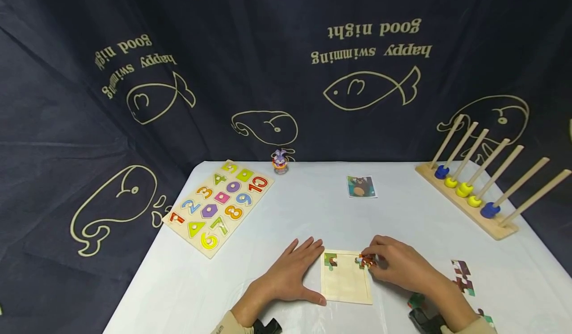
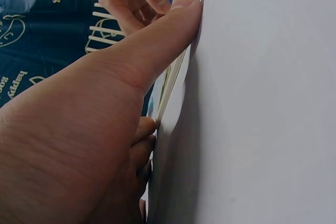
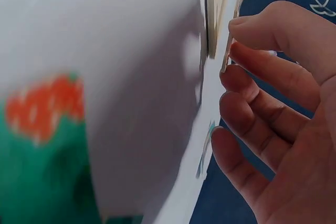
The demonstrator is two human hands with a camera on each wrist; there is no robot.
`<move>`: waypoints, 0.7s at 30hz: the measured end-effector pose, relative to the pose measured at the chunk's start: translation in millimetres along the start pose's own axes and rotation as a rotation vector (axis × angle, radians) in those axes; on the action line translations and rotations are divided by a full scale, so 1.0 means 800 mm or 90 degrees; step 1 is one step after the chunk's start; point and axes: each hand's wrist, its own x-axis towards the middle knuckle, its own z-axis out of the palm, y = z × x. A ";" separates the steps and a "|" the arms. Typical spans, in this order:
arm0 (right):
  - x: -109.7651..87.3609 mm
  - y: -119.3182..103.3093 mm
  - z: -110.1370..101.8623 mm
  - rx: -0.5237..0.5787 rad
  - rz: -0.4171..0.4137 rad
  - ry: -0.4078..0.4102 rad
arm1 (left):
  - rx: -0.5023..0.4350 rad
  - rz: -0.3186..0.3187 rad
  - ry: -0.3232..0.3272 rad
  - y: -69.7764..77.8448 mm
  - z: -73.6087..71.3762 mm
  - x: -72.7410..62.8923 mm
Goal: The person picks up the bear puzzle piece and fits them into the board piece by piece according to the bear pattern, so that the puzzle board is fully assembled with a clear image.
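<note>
My left hand (image 1: 290,275) lies with its fingers spread on the table, its thumb and fingertips along the left side of a square wooden puzzle tray (image 1: 346,287). One green and brown jigsaw piece (image 1: 329,260) sits in the tray's upper left corner. Over the upper right corner, my right hand (image 1: 395,264) pinches a brown and blue jigsaw piece (image 1: 365,261) between thumb and fingers. In the right wrist view, that piece (image 3: 227,51) is seen edge-on, close over the tray (image 3: 211,14). The left wrist view shows the left thumb (image 2: 165,35) at the tray's edge.
Loose jigsaw pieces (image 1: 464,278) lie right of the right forearm, some partly hidden by it. A bear picture card (image 1: 361,187) lies beyond the tray. A number puzzle board (image 1: 219,207) lies back left, a purple toy figure (image 1: 280,160) near the back edge, a peg stand (image 1: 496,230) at right.
</note>
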 end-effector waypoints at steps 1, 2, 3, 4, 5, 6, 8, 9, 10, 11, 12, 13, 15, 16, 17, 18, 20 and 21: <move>0.001 -0.001 0.001 -0.001 -0.005 0.002 | 0.001 0.000 0.000 0.000 0.000 0.000; 0.002 -0.002 0.002 -0.002 -0.008 0.005 | 0.000 0.001 0.000 0.000 0.000 0.000; 0.002 -0.003 0.004 -0.002 -0.012 0.006 | 0.000 0.002 0.000 0.000 -0.001 0.001; 0.003 -0.004 0.005 -0.002 -0.015 0.008 | 0.000 0.002 0.000 0.000 -0.001 0.001; 0.004 -0.005 0.006 -0.002 -0.019 0.009 | 0.000 0.003 0.000 0.000 -0.001 0.001; 0.005 -0.006 0.007 0.001 -0.022 0.009 | 0.001 0.003 0.001 0.000 -0.001 0.001; 0.007 -0.009 0.009 0.005 -0.029 0.009 | 0.006 0.002 0.001 -0.001 0.000 0.000; 0.008 -0.010 0.010 0.007 -0.033 0.009 | 0.008 0.002 0.001 -0.001 0.000 0.000; 0.010 -0.011 0.011 0.008 -0.036 0.007 | 0.009 0.001 0.001 -0.001 0.000 0.000; 0.011 -0.013 0.012 0.008 -0.037 0.005 | 0.007 0.002 -0.001 -0.001 0.000 0.000; 0.011 -0.014 0.013 0.007 -0.037 0.003 | 0.005 0.002 -0.003 0.000 0.001 0.000; 0.012 -0.016 0.014 0.005 -0.038 0.002 | 0.004 0.002 -0.004 0.000 0.001 0.000; 0.014 -0.018 0.016 0.001 -0.039 0.004 | 0.000 0.001 -0.007 0.001 0.000 0.000; 0.015 -0.020 0.017 0.001 -0.041 0.007 | 0.000 0.001 -0.008 0.001 0.000 0.000; 0.017 -0.021 0.017 0.002 -0.042 0.011 | -0.001 0.000 -0.009 0.001 0.000 0.000; 0.018 -0.022 0.018 0.003 -0.047 0.016 | 0.002 -0.001 -0.009 0.001 0.000 0.001; 0.021 -0.024 0.019 0.004 -0.058 0.024 | 0.006 -0.002 -0.009 0.001 -0.001 0.001; 0.022 -0.025 0.020 0.005 -0.062 0.028 | 0.007 -0.002 -0.009 0.001 -0.002 0.001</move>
